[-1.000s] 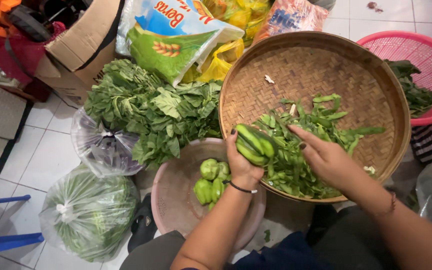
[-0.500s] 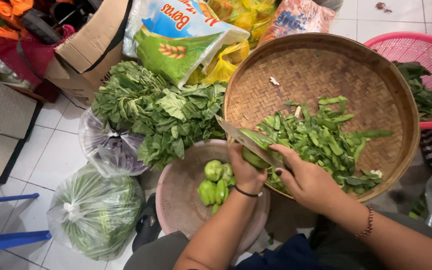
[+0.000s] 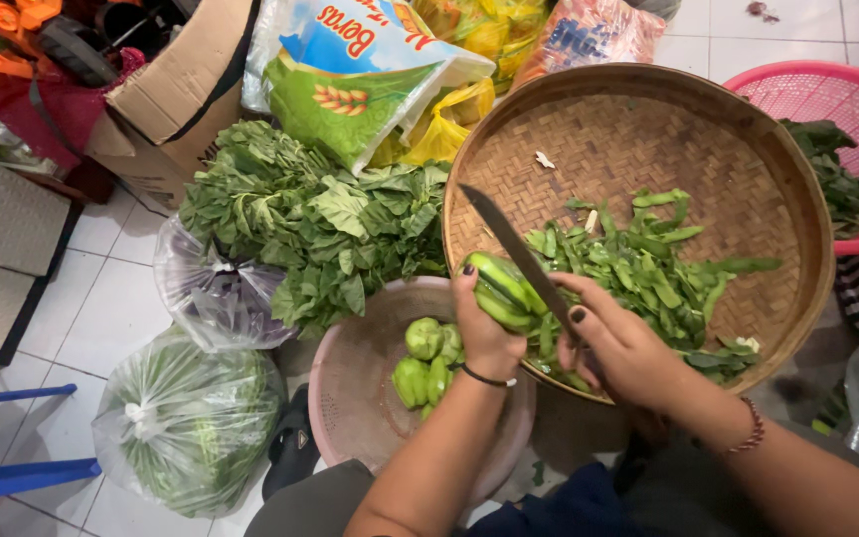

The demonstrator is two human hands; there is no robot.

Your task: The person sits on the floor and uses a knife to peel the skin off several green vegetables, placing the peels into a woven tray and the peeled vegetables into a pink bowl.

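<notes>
Gourd (image 3: 494, 288) gripped in left hand (image 3: 484, 333), right hand (image 3: 623, 353) clasping knife (image 3: 519, 254) across it.

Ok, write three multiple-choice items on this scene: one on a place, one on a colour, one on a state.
1. Where do the cut green pieces lie?
A. in the woven tray
B. in the cardboard box
C. on the blue stool

2. What colour is the mesh basket at the upper right?
A. blue
B. pink
C. white

3. What does the left hand hold?
A. nothing
B. a tied bag
C. a green vegetable

Answers: 1 A, the pieces sit on the weave. 2 B, its rim and mesh are pink. 3 C, the fingers wrap it while the right hand holds the knife over it.
</notes>
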